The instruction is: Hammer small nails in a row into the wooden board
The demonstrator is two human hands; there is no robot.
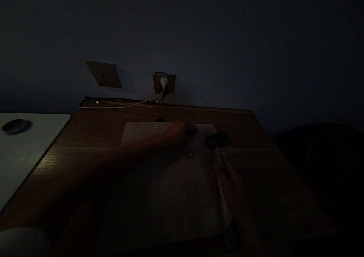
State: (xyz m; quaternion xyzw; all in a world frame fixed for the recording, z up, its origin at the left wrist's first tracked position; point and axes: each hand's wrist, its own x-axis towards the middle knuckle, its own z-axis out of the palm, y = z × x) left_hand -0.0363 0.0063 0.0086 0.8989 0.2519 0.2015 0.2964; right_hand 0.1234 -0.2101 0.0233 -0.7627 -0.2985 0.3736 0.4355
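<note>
The scene is very dark. My left hand reaches across a pale wooden board to its far edge, fingers curled together there; anything in them is hidden. My right hand is wrapped round the light wooden handle of a hammer, whose dark head rests on the board near its far right corner. A few small nails lie or stand in the board between the two hands.
The board lies on a brown wooden table against a wall. Two wall plates sit above it, one with a white plug and cable. A white surface with a dark round object adjoins on the left.
</note>
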